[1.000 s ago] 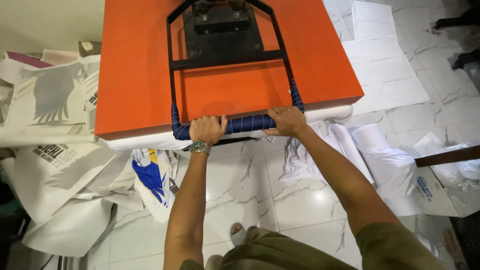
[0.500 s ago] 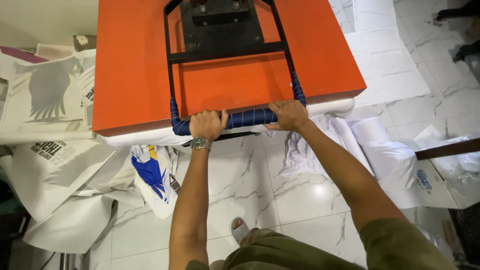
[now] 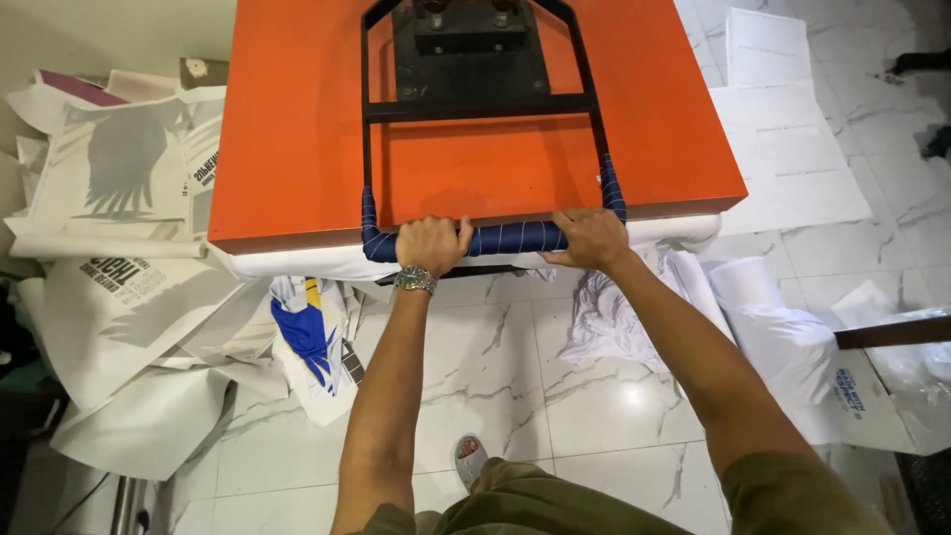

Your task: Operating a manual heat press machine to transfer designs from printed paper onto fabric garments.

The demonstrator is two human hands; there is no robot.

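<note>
A: Entry, handle first. The blue-wrapped handle bar (image 3: 495,238) runs along the front edge of the orange press plate (image 3: 297,149), part of the black frame (image 3: 475,107) bolted to the plate's top. Position versus a second ago?

B: The bar sits slightly lower and nearer the wearer in view than it did, and the plate fills more of the picture. The shift is small and could be head motion as much as plate motion; I cannot separate the two. My judgement: the plate is at or near its closed position over the white layer (image 3: 297,264) that shows under its front edge.

A: Hands?

B: Both are clenched on the bar as they were, with no change of grip. Left hand (image 3: 433,245) wraps it left of centre, a watch (image 3: 415,279) on that wrist. Right hand (image 3: 591,239) wraps it near the right bend. The bar passes through both fists, fingers curled over the top.

A: Surroundings?

B: White printed sheets (image 3: 119,178) are heaped to the left, and a blue-and-white printed piece (image 3: 302,332) hangs below the plate. White rolls (image 3: 783,337) lie on the marble tile floor (image 3: 495,386) to the right. One sandalled foot (image 3: 471,461) shows below.
</note>
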